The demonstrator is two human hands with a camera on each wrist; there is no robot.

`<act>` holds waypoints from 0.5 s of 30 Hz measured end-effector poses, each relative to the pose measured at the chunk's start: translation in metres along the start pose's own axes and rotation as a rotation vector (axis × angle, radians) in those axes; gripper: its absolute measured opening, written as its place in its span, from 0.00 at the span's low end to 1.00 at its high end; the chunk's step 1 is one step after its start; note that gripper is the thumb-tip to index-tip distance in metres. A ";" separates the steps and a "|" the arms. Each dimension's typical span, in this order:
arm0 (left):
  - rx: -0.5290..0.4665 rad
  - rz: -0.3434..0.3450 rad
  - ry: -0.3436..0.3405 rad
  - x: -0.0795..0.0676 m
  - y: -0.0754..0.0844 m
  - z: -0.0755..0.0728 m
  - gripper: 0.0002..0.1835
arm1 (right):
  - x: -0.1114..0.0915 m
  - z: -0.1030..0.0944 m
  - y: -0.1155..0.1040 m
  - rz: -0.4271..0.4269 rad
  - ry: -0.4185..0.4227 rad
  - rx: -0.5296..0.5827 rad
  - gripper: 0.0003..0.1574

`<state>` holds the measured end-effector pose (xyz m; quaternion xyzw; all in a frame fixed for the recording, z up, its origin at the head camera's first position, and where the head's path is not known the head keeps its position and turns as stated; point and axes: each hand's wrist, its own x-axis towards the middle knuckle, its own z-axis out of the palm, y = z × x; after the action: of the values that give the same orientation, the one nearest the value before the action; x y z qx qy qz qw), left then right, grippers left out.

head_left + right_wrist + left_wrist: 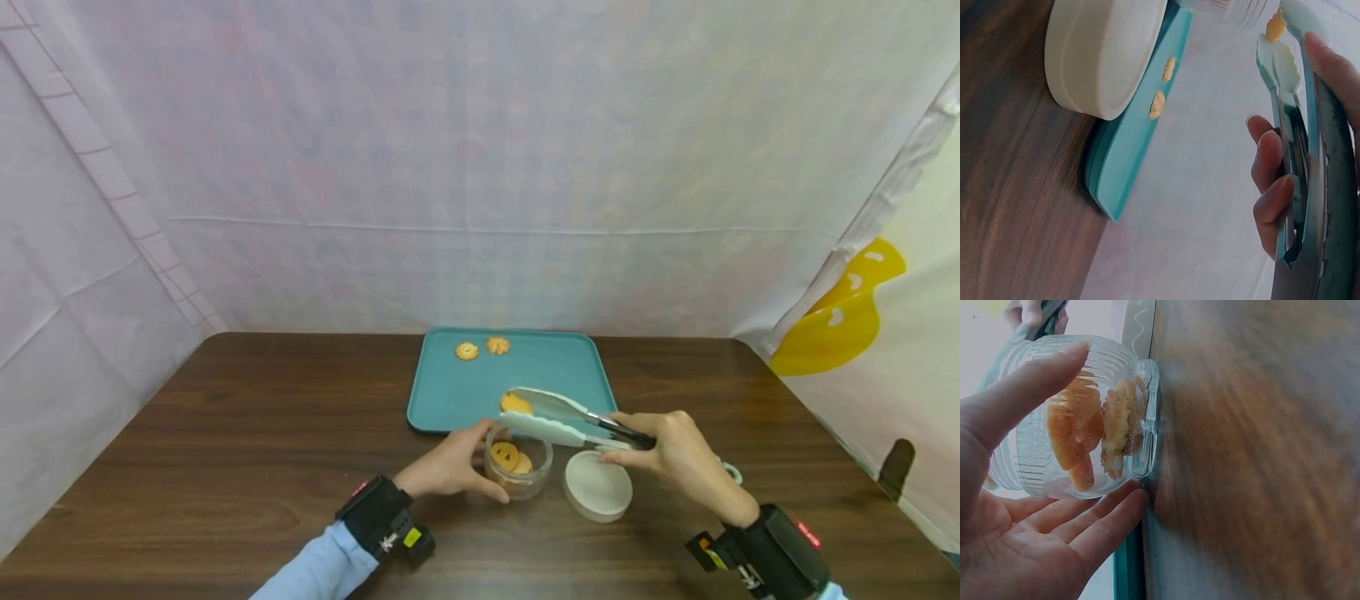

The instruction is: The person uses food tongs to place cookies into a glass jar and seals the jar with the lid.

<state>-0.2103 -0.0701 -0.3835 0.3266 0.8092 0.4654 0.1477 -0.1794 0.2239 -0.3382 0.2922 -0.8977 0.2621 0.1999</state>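
Note:
My left hand (453, 465) steadies a ribbed glass jar (542, 477), thumb on one side and fingers round the other. Several cookies (1079, 422) lie inside the jar, which stands on the table. In my right hand (671, 454) is a pair of tongs (617, 428) with pale green scalloped heads. Between those heads a golden cookie (1275, 26) is pinched, over the jar's far rim in the head view. A round whitish lid (597, 487) lies on the table just right of the jar, below the tongs.
Behind the jar lies a teal tray (435, 392) bearing two cookies, a round one (467, 351) and a flower-shaped one (497, 344), near its far edge. The dark wooden table (247, 450) meets a white cloth backdrop (465, 167) at the back.

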 end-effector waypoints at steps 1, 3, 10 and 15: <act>0.001 0.003 0.001 0.000 0.000 0.000 0.40 | -0.002 -0.001 -0.001 -0.006 0.000 0.010 0.29; 0.003 0.002 0.002 0.000 -0.001 0.000 0.40 | -0.004 -0.002 -0.001 -0.026 0.003 0.019 0.29; -0.012 -0.013 -0.004 0.000 0.000 0.000 0.41 | -0.011 -0.005 -0.006 -0.068 -0.004 0.017 0.29; -0.008 -0.016 -0.005 -0.001 0.001 -0.001 0.41 | -0.014 -0.006 -0.007 -0.082 -0.010 0.019 0.29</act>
<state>-0.2094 -0.0708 -0.3825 0.3207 0.8096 0.4666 0.1549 -0.1634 0.2283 -0.3382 0.3321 -0.8834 0.2609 0.2031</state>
